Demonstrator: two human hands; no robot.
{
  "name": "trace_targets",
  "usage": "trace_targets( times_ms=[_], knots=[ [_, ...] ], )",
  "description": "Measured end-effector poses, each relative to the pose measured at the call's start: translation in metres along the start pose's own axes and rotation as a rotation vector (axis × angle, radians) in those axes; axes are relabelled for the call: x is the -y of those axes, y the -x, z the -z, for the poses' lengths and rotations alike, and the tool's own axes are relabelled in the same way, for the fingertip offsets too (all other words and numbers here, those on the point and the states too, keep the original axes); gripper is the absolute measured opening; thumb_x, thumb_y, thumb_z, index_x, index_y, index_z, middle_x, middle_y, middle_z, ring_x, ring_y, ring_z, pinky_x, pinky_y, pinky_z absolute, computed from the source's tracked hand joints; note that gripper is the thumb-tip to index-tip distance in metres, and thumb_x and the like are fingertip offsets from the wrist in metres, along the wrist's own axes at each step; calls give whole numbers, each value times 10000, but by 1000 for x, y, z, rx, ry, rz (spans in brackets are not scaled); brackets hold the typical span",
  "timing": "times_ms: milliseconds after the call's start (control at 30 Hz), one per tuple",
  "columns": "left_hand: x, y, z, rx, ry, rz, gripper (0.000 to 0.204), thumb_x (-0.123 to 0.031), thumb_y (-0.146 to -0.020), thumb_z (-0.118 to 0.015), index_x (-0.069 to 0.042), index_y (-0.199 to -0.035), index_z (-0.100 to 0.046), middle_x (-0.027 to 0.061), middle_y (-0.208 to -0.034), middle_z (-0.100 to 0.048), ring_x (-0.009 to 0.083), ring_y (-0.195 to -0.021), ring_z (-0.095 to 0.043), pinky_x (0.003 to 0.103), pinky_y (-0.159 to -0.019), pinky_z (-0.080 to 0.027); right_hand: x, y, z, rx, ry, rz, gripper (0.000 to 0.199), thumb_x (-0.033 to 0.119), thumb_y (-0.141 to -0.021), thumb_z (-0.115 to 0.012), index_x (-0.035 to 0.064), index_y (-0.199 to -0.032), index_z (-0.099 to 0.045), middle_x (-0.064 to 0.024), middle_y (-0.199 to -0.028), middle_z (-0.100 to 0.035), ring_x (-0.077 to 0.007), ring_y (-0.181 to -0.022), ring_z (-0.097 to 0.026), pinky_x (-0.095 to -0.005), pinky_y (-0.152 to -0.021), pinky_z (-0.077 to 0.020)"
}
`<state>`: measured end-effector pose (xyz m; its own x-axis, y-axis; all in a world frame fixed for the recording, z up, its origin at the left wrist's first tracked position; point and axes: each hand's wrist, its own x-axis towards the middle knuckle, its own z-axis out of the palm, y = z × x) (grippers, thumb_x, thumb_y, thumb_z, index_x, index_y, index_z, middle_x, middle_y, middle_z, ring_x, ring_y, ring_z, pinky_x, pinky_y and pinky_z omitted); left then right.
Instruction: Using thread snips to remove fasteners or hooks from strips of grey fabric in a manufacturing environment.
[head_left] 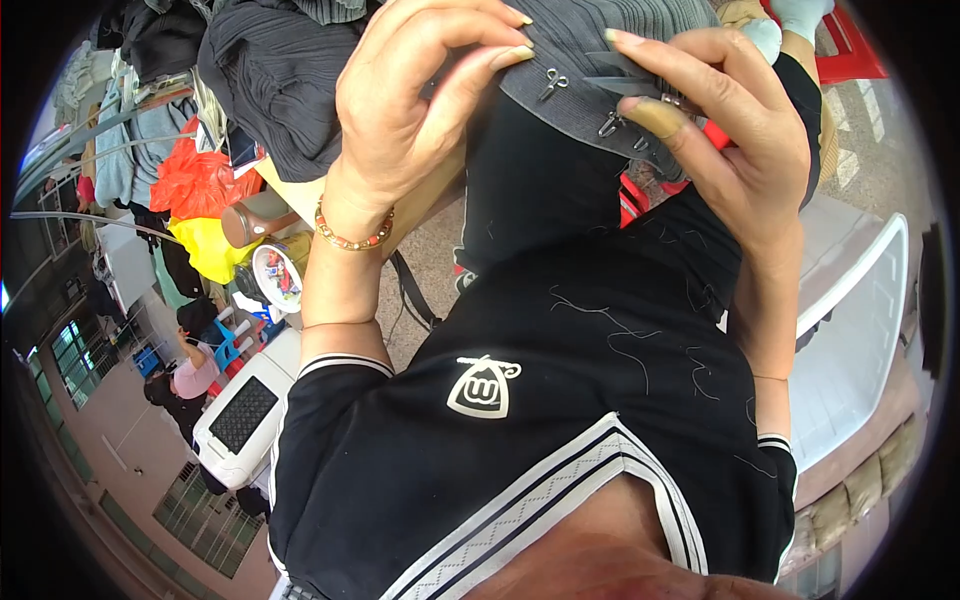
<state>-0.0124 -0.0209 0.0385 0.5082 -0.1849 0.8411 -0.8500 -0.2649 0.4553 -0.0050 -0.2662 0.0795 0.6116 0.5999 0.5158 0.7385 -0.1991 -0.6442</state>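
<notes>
A grey ribbed garment (590, 60) with small metal hooks along its edge is held up close to the camera. My left hand (420, 90) grips its left part, thumb and fingers curled over the fabric; a beaded bracelet sits on that wrist. My right hand (730, 130) pinches the garment's right edge together with small dark thread snips (625, 85), whose blades point left across the fabric. A bandage wraps one right fingertip. Below, my black shirt with white trim carries loose grey threads.
A heap of dark grey and black garments (270, 80) lies at upper left. Orange and yellow bags (200, 200), a round tin and a white plastic basket (240, 420) are at left. A white plastic chair (860, 330) is at right. Another person (185, 385) stands far left.
</notes>
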Motion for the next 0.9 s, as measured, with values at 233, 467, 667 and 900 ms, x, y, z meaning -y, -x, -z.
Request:
trace_targets(
  times_ms=[233,467,667,900],
  knots=[
    [15,-3,-16,-300,273,-281,130,-19,-805,-753,-50,-914,-691,90,-914,-697,252,-893,-669,424,-942,-497,35,-26,7,93,79,-151,398,30,-753,-810,28,-1145,-736,-62,-871,-606,-155,-739,-586,-264,-626,-450],
    [-3,-7,-18,-295,315,-140,121,-24,-808,-751,-54,-903,-682,72,-893,-687,244,-860,-657,428,-911,-493,52,-34,6,110,114,-247,348,96,-714,-840,74,-1053,-768,-57,-771,-589,-177,-639,-592,-285,-536,-449],
    [-57,-25,27,236,-275,236,94,38,-888,-674,29,-980,-657,141,-981,-681,241,-947,-660,344,-891,-525,35,-25,10,29,26,-216,303,77,-759,-828,69,-1056,-767,-54,-773,-603,-160,-639,-582,-278,-536,-439],
    [-74,-47,34,477,-4,156,200,-147,-880,-704,11,-779,-635,144,-858,-637,284,-876,-637,444,-837,-546,7,4,17,-155,-58,-270,328,20,-793,-804,-16,-1111,-735,-43,-804,-602,-120,-687,-536,-248,-618,-405]
  ],
)
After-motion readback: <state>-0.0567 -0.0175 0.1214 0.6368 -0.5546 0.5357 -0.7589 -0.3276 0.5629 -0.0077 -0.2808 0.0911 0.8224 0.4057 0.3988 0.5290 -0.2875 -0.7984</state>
